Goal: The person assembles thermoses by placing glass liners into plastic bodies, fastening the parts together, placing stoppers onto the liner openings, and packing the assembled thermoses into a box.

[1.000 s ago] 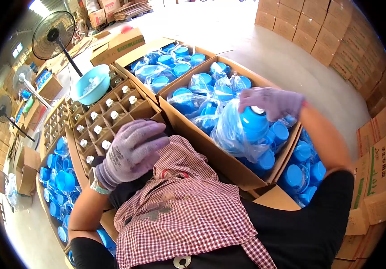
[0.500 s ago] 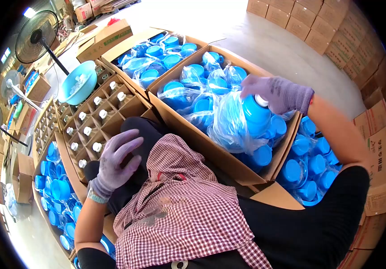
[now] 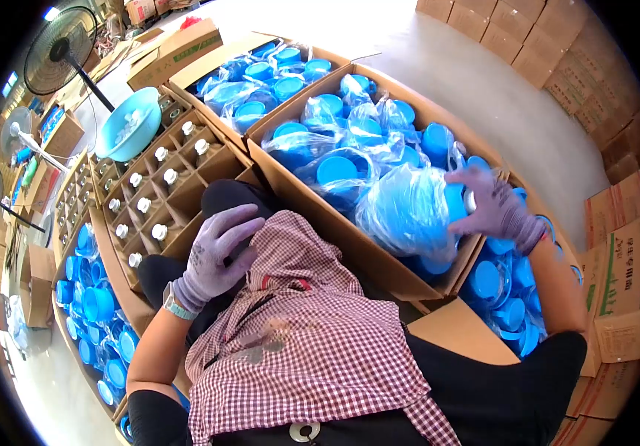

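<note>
My right hand [image 3: 492, 208], in a purple-grey glove, grips the end of a blue plastic container [image 3: 457, 202] with thumb and fingers around it. A small white cap-like part shows between the fingers. Clear film [image 3: 402, 208] wraps much of this container, which lies over other bagged blue pieces in an open carton [image 3: 335, 230]. My left hand [image 3: 220, 256], gloved as well, hovers above my lap beside the checked apron [image 3: 312, 349]. Its fingers are apart and loosely bent, with nothing in them.
Left of my knees stands a divided carton [image 3: 179, 204] of white-capped bottles. A light-blue basin [image 3: 130, 130] rests at its far corner. More cartons of blue pieces [image 3: 101, 305] flank me. Fans [image 3: 60, 50] stand left; stacked boxes [image 3: 625, 282] are at right.
My right hand has moved right and down with the bagged blue container, whose white-capped end has turned rightward. My left hand has shifted slightly right and up.
</note>
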Motion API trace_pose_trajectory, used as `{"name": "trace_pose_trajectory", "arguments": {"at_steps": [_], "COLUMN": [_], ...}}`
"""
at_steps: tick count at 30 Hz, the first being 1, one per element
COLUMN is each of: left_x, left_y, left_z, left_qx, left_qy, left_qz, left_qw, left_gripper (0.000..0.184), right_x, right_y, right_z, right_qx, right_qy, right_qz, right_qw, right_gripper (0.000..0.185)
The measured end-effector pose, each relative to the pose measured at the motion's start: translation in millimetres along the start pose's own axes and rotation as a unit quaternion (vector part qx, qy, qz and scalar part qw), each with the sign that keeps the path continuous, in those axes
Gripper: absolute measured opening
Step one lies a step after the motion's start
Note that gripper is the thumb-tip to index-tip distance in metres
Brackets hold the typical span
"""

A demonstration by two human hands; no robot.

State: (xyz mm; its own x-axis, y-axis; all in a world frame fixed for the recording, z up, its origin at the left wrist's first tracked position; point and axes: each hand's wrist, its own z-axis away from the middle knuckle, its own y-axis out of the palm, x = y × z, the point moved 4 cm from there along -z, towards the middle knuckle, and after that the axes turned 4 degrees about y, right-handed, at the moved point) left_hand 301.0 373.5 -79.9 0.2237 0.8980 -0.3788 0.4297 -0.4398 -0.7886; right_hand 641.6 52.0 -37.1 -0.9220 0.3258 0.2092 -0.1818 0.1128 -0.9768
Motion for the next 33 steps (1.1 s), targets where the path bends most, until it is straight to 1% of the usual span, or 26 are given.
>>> {"name": "trace_pose_trajectory", "arguments": {"at_steps": [1,4,7,9,10,12,14,16,18,20,21,22,23,25,26,27,28,30,32,33], "left_x": [-4,-9,-13,-8,-8,-7,-5,3,10,18,21,24,24,28,28,25,20,16,19,23], "left_y": [-2,-5,-10,-9,-8,-11,-14,-19,-25,-29,-28,-26,-24,-13,-9,-6,-4,-5,-9,-12], "left_z": [-2,-1,5,14,19,24,35,48,59,70,74,75,72,69,68,63,61,56,65,73], "left_qx": [0.008,-0.003,-0.008,-0.034,-0.046,-0.04,-0.037,-0.042,-0.053,-0.071,-0.081,-0.09,-0.095,-0.109,-0.114,-0.108,-0.1,-0.087,-0.077,-0.087], "left_qy": [0.006,0.004,-0.02,-0.053,-0.071,-0.071,-0.08,-0.114,-0.156,-0.191,-0.209,-0.227,-0.219,-0.226,-0.231,-0.218,-0.206,-0.174,-0.184,-0.204], "left_qz": [-0.005,-0.016,-0.024,0.0,0.014,-0.011,-0.021,-0.016,-0.008,0.003,0.005,0.011,-0.007,0.022,0.035,0.029,0.028,0.019,0.007,0.002], "left_qw": [1.0,1.0,0.999,0.998,0.996,0.997,0.996,0.992,0.986,0.979,0.975,0.97,0.971,0.968,0.966,0.97,0.973,0.981,0.98,0.975], "left_gripper": [0.048,0.049,0.045,0.048,0.049,0.049,0.048,0.048,0.047,0.045,0.045,0.044,0.044,0.044,0.044,0.043,0.043,0.043,0.043,0.043], "right_x": [-6,26,-10,-27,-32,-29,-55,-82,-100,-115,-89,-62,-36,-37,34,38,33,8,-4,8], "right_y": [-6,-38,-37,-32,-32,-36,-28,-20,-12,-2,13,27,42,141,138,170,203,252,264,242], "right_z": [-13,-63,-115,-137,-140,-143,-159,-174,-178,-183,-180,-177,-173,-158,-151,-147,-143,-125,-113,-106], "right_qx": [0.02,0.132,0.186,0.226,0.252,0.3,0.316,0.343,0.353,0.34,0.295,0.243,0.187,0.085,0.095,0.115,0.157,0.211,0.209,0.261], "right_qy": [-0.035,-0.032,-0.01,0.011,0.044,0.114,0.119,0.148,0.206,0.279,0.237,0.201,0.175,-0.003,0.057,0.018,0.017,0.156,0.198,0.203], "right_qz": [-0.021,-0.022,-0.069,-0.098,-0.113,-0.14,-0.155,-0.189,-0.22,-0.237,-0.154,-0.056,0.042,0.069,0.059,0.07,0.083,0.12,0.098,0.04], "right_qw": [0.999,0.99,0.98,0.969,0.96,0.937,0.929,0.908,0.886,0.866,0.913,0.947,0.966,0.994,0.992,0.991,0.984,0.957,0.953,0.943], "right_gripper": [0.083,0.083,0.083,0.084,0.086,0.092,0.094,0.096,0.096,0.096,0.093,0.095,0.102,0.088,0.081,0.075,0.073,0.077,0.084,0.093]}}
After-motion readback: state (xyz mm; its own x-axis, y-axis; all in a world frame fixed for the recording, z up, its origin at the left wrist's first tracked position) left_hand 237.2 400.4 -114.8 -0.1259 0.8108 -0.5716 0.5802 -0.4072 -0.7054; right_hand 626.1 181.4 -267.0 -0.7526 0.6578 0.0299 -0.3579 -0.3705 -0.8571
